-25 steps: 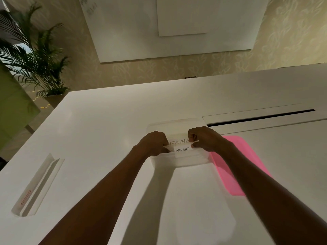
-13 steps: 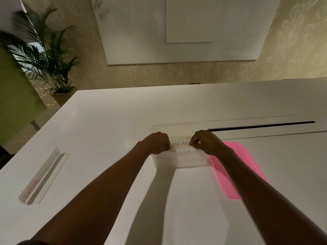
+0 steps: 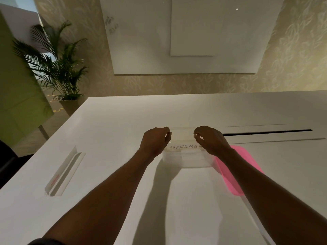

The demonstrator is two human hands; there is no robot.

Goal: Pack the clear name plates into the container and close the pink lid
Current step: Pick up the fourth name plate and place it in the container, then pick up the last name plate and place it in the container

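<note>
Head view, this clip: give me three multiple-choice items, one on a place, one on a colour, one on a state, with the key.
1. Where does the lid lie?
A. on the table right of the container
B. on the container
C. by the plant

2. What colour is the lid?
A. green
B. pink
C. black

3. How are the hands?
A. gripping the lid
B. out of view
C. over the container, holding nothing

Key: 1 A, it lies flat beside the container under the right forearm; 2 B, plainly pink; 3 C, left hand and right hand hover with loosely curled fingers, empty.

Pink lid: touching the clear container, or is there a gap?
Cannot tell. In the head view the pink lid lies flat on the table right of the container, but the right forearm crosses the seam between them, hiding any contact or gap.
</note>
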